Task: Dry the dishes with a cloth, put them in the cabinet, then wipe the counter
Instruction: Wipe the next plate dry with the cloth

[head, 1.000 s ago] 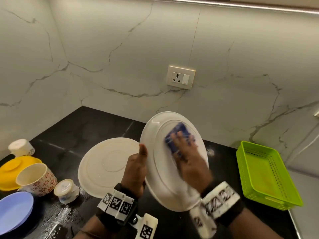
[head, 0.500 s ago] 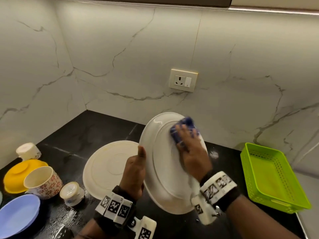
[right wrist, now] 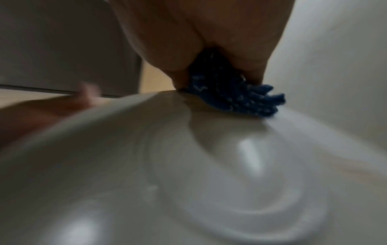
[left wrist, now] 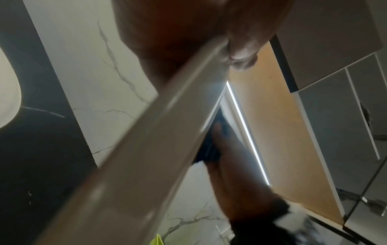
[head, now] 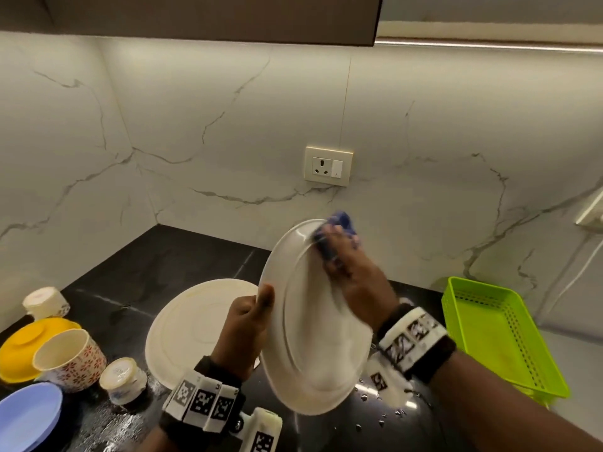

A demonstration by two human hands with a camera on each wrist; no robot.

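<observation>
My left hand [head: 251,318] grips the left rim of a white plate [head: 303,347], held on edge above the black counter [head: 169,265], thumb on the rim. In the left wrist view the plate [left wrist: 134,157] crosses the picture as a blurred band below the left hand [left wrist: 209,36]. My right hand [head: 352,275] presses a bunched blue cloth [head: 339,230] against the plate's top edge. The right wrist view shows the cloth [right wrist: 236,97] under my right hand [right wrist: 209,54], rubbing the plate [right wrist: 188,174]. A second white plate [head: 192,327] lies upside down on the counter behind my left hand.
At the left stand a floral mug [head: 70,358], a yellow bowl [head: 23,340], a blue plate [head: 26,415], a small upturned cup [head: 122,380] and another cup [head: 45,301]. A green plastic basket [head: 499,331] sits at the right. Water drops lie on the counter's front. A dark wall cabinet [head: 208,17] hangs above.
My right hand has slid the blue cloth from the plate's middle up to its top edge. The head view has tilted upward, bringing the cabinet into sight. The left hand keeps its grip.
</observation>
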